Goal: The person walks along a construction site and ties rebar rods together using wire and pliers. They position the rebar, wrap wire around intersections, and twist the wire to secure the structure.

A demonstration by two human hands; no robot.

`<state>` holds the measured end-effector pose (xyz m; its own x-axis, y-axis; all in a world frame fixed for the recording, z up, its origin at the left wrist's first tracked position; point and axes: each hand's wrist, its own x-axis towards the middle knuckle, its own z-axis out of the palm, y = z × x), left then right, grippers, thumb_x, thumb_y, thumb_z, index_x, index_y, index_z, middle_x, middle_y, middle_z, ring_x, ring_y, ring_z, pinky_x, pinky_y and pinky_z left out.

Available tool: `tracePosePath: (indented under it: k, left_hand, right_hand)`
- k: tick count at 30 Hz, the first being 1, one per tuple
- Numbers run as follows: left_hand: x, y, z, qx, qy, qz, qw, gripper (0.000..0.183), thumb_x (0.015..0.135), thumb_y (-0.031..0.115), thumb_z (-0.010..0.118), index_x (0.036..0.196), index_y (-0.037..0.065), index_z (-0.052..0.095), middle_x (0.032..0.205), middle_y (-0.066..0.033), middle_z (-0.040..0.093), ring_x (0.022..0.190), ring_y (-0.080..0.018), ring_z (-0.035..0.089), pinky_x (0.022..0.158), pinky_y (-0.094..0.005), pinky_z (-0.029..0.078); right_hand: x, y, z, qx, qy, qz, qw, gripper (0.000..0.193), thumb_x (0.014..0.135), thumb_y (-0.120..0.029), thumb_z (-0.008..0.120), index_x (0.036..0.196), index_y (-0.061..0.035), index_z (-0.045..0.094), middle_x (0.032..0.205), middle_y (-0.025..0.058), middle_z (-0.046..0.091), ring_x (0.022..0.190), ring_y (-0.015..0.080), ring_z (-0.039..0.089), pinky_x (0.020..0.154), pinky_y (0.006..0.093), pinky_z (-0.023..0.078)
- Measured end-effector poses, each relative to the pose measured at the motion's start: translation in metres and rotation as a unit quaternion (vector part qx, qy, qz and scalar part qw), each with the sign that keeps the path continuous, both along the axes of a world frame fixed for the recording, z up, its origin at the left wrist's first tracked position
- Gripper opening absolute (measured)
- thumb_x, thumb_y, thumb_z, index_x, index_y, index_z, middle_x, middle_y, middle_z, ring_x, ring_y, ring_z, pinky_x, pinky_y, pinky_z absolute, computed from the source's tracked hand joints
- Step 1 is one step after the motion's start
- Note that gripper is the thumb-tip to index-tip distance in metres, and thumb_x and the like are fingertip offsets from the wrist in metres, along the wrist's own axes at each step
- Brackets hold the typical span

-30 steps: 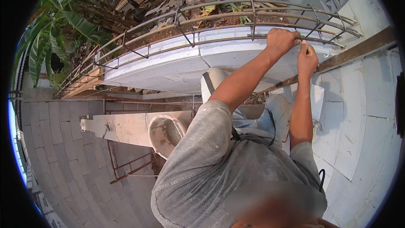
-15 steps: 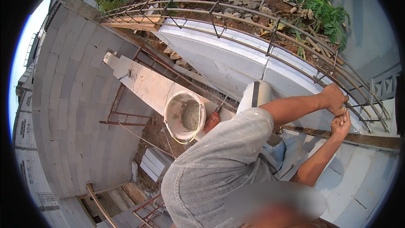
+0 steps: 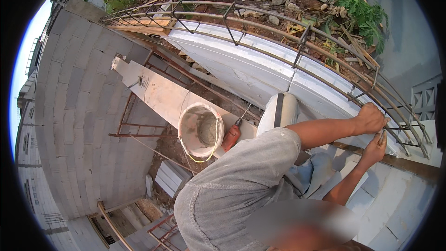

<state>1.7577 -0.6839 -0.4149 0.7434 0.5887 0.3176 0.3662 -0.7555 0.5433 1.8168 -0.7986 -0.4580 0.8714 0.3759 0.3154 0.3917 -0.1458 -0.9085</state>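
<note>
Both left hand and right hand are held at the rebar cage, grips curled narrow. Exactly what is pinched cannot be told.

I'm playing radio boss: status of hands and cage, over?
Left hand, right hand: together at rebar cage, near its right end; grip unclear. Cage runs along white block wall. Nothing visibly blocking hands.

No readable lettering, numbers or signs.
</note>
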Motion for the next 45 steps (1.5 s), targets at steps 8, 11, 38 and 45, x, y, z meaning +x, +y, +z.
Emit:
tracePosePath:
  k: [8,11,38,45]
  left_hand:
    - [-0.009,0.009,0.014,0.063,0.008,0.020,0.998,0.054,0.097,0.040,0.039,0.061,0.010,0.066,0.057,-0.0131,0.064,0.052,-0.0293,0.065,0.052,-0.0424,0.049]
    - [-0.005,0.017,0.016,0.092,0.053,0.021,0.994,0.061,0.099,0.043,0.031,0.067,0.008,0.070,0.062,-0.0159,0.066,0.057,-0.0345,0.065,0.055,-0.0456,0.050]
    - [0.004,0.003,0.024,0.182,0.203,0.046,0.961,0.074,0.096,0.055,0.020,0.088,0.003,0.073,0.086,-0.0234,0.068,0.083,-0.0430,0.066,0.074,-0.0493,0.052]
    - [0.004,0.000,0.033,0.148,0.167,0.015,0.975,0.069,0.098,0.048,0.022,0.080,0.002,0.072,0.081,-0.0233,0.068,0.079,-0.0416,0.066,0.072,-0.0481,0.051]
  right_hand:
    - [-0.008,0.012,0.024,-0.135,-0.104,-0.038,0.985,0.030,0.093,-0.023,0.057,0.103,0.0044,0.065,0.087,0.0195,0.064,0.078,0.0300,0.062,0.072,0.0359,0.048]
    - [0.003,0.014,0.038,0.058,0.373,0.097,0.921,0.024,0.092,-0.023,0.061,0.094,0.0003,0.064,0.078,-0.0015,0.057,0.067,0.0075,0.051,0.054,0.0232,0.039]
    - [-0.167,-0.223,-0.291,-0.546,0.226,-0.168,0.789,0.051,0.079,-0.033,0.066,0.113,0.0011,0.051,0.114,0.0215,0.057,0.105,0.0398,0.058,0.087,0.0435,0.050]
    - [-0.163,-0.251,-0.330,-0.488,0.206,-0.074,0.845,0.046,0.076,-0.028,0.069,0.105,0.0039,0.054,0.102,0.0260,0.060,0.094,0.0415,0.063,0.081,0.0454,0.052]
